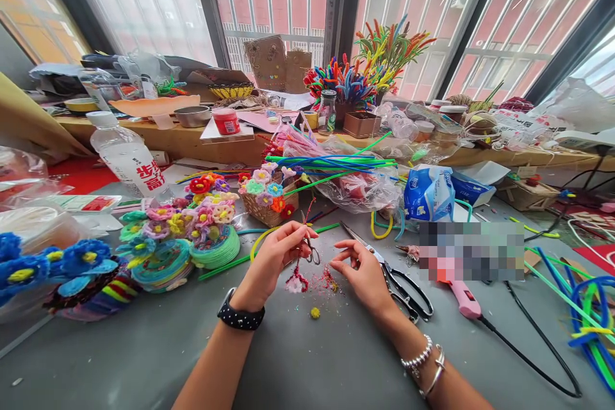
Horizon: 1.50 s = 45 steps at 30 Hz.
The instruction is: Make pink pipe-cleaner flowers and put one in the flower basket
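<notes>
1. The left hand point(273, 259), with a black dotted watch band on its wrist, pinches a thin red pipe cleaner point(302, 250) between thumb and fingertips, holding it upright just above the grey table point(307, 359).
2. The pipe cleaner is a fuzzy wire stem with a small pink-and-red tuft at its lower end, resting near the tabletop.
3. Small scissors point(313, 255) hang just beside the stem at the left fingertips; whether the hand grips them cannot be told.
4. The right hand point(362, 272), wearing silver beaded bracelets, hovers just right of the stem, fingers loosely curled and holding nothing.
5. Between the hands, red fluff trimmings point(329, 280) lie scattered on the table, with a small yellow pompom point(315, 312) nearer the person.
6. Just right of the right hand lie large black-handled scissors point(401, 288), then a pink glue gun point(461, 298) with a black cord.
7. Beyond the hands stands a woven basket of fuzzy flowers point(266, 198); left of it are round coiled flower pots point(211, 237).
8. Further back, a plastic bag of long green and blue pipe cleaners point(346, 170).
</notes>
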{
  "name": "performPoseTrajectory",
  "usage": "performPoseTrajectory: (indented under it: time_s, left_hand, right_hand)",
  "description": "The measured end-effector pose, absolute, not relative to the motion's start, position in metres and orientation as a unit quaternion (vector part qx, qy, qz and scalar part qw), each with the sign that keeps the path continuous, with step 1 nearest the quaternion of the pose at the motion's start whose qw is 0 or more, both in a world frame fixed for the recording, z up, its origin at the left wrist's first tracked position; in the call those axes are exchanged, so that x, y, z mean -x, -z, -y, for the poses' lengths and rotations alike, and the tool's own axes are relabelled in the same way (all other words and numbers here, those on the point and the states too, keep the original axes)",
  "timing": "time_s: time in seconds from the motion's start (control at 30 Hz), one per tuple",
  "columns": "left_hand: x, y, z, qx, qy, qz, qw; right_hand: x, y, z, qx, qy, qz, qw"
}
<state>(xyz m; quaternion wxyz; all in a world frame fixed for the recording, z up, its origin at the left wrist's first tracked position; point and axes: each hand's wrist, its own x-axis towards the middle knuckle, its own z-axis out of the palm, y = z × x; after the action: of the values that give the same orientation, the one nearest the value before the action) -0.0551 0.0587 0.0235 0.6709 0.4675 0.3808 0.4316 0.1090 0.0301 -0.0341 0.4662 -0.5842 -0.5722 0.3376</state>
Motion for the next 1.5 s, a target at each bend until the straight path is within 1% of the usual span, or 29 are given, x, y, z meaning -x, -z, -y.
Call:
performPoseTrajectory:
  time_s: [0.1,0.23,0.4,0.47,0.57,0.67,0.8,0.9,0.97,1.07,1.17,1.33,1.5]
  left_hand:
    - [0.055,-0.024,-0.059,-0.463,-0.431,-0.383,0.674]
    - [0.055,-0.026,-0.058,-0.46,-0.43,-0.391,0.671]
    - [0.052,-0.024,-0.056,-0.462,-0.426,-0.371,0.684]
    - [0.049,-0.02,-0.055,-0.465,-0.417,-0.348,0.699]
    - [0.046,-0.016,-0.055,-0.464,-0.407,-0.328,0.715]
    - [0.045,-0.015,-0.055,-0.459,-0.41,-0.333,0.714]
    - [0.044,-0.016,-0.055,-0.456,-0.407,-0.346,0.712]
    - [0.043,-0.015,-0.055,-0.441,-0.416,-0.364,0.707]
    - [0.042,-0.013,-0.056,-0.418,-0.438,-0.389,0.694]
    - [0.043,-0.01,-0.059,-0.366,-0.494,-0.421,0.667]
    - [0.044,-0.009,-0.062,-0.311,-0.534,-0.416,0.667]
    - [0.043,-0.01,-0.064,-0.222,-0.543,-0.398,0.705]
    - [0.043,-0.016,-0.063,-0.187,-0.522,-0.377,0.741]
  right_hand:
    - [-0.108,0.035,-0.03,0.583,-0.357,0.573,0.451]
    - [-0.107,0.032,-0.026,0.559,-0.353,0.612,0.434]
    - [-0.104,0.023,-0.02,0.504,-0.33,0.648,0.465]
    - [-0.103,0.023,-0.019,0.468,-0.371,0.649,0.472]
    - [-0.102,0.027,-0.017,0.46,-0.456,0.595,0.475]
    - [-0.103,0.027,-0.015,0.47,-0.474,0.575,0.473]
    - [-0.103,0.022,-0.014,0.477,-0.416,0.62,0.465]
    - [-0.109,0.021,-0.015,0.511,-0.333,0.629,0.483]
    - [-0.117,0.023,-0.017,0.55,-0.275,0.628,0.478]
    - [-0.132,0.029,-0.02,0.609,-0.195,0.637,0.43]
    - [-0.142,0.034,-0.023,0.64,-0.127,0.653,0.386]
    - [-0.142,0.041,-0.027,0.65,-0.098,0.671,0.344]
    - [-0.138,0.043,-0.025,0.677,-0.056,0.674,0.29]
